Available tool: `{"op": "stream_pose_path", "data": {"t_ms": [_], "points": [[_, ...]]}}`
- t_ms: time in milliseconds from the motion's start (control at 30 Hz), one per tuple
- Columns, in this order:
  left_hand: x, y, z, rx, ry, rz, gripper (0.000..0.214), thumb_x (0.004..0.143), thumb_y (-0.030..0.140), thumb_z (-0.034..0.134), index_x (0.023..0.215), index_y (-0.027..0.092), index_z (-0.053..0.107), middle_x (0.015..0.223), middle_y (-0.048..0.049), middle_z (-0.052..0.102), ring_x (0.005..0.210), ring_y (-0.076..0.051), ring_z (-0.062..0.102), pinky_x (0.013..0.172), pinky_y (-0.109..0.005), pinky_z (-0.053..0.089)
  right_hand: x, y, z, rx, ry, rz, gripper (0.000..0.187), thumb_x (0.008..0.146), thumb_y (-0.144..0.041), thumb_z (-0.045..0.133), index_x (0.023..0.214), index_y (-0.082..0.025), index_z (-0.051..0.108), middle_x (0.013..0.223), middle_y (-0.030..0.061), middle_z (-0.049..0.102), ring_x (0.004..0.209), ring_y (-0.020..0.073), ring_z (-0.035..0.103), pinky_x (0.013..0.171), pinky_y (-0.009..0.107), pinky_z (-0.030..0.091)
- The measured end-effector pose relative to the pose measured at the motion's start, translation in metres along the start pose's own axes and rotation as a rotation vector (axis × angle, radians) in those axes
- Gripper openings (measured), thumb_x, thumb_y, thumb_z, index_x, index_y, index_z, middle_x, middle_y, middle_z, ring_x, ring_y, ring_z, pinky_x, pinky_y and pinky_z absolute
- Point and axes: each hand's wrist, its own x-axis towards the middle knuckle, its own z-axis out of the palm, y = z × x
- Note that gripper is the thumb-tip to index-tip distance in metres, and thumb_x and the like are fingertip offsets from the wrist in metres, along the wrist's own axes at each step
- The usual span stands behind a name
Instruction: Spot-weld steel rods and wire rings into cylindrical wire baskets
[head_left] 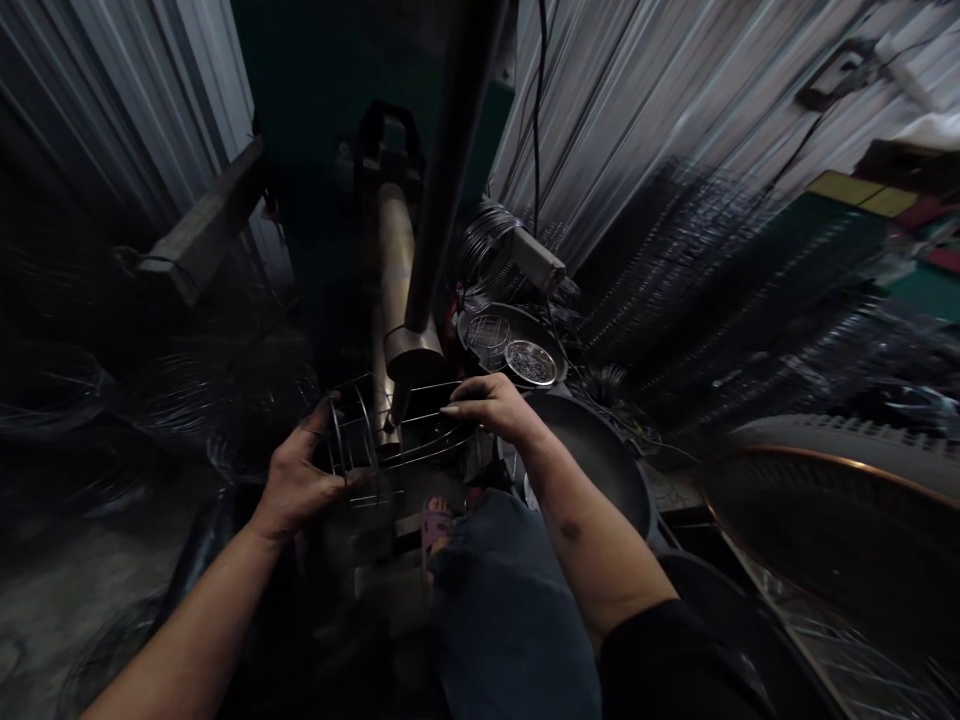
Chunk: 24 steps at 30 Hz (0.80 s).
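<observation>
A small frame of thin metal wires (362, 432) sits around the tips of a machine's two metal rods. My left hand (304, 470) is closed on its left end, the thumb below and the fingers at the upper wires. On the other side, my right hand (491, 405) pinches the wires at the right end between thumb and fingers. The upper rod (414, 345) ends in a narrow tip just above the frame's middle. Beneath it, the lower rod (388, 437) reaches in among the wires. Dim light hides where the wires touch the tips.
A round pan (559, 345) behind my right hand holds wire pieces and a shiny dish (531, 362). A larger dark basin (600, 460) stands by my right forearm. Far right is a round fan cage (840, 490). Stacked wire grids (660, 270) lean against corrugated metal walls. My foot (435, 525) is below.
</observation>
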Motion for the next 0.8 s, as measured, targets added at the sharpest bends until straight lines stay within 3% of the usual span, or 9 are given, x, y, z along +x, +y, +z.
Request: {"op": "stream_pose_path", "data": {"t_ms": [233, 467, 800], "points": [[-0.001, -0.006, 0.001, -0.001, -0.006, -0.057, 0.102, 0.051, 0.046, 0.085, 0.140, 0.022, 0.043, 0.127, -0.0099, 0.060, 0.116, -0.031, 0.058, 0.106, -0.049, 0.041, -0.004, 0.007, -0.003, -0.019, 0.051, -0.096, 0.027, 0.058, -0.039, 0.078, 0.065, -0.014, 0.070, 0.059, -0.0014, 0.058, 0.058, 0.0116, 0.049, 0.057, 0.025, 0.038], [-0.001, -0.009, 0.002, -0.025, -0.004, -0.104, 0.103, 0.048, 0.047, 0.086, 0.139, 0.022, 0.044, 0.121, -0.0095, 0.064, 0.111, -0.032, 0.061, 0.103, -0.050, 0.043, -0.010, 0.032, -0.001, 0.180, 0.246, -0.090, 0.025, 0.058, -0.039, 0.078, 0.059, -0.016, 0.068, 0.052, -0.0031, 0.052, 0.051, 0.0102, 0.044, 0.050, 0.024, 0.033], [-0.001, -0.003, 0.008, -0.121, -0.021, -0.136, 0.104, 0.047, 0.044, 0.087, 0.139, 0.019, 0.044, 0.118, -0.0100, 0.065, 0.109, -0.030, 0.062, 0.101, -0.049, 0.046, -0.006, 0.042, 0.008, 0.246, 0.284, -0.101, 0.025, 0.056, -0.039, 0.080, 0.055, -0.017, 0.067, 0.053, -0.0025, 0.054, 0.053, 0.0107, 0.045, 0.053, 0.025, 0.035]]}}
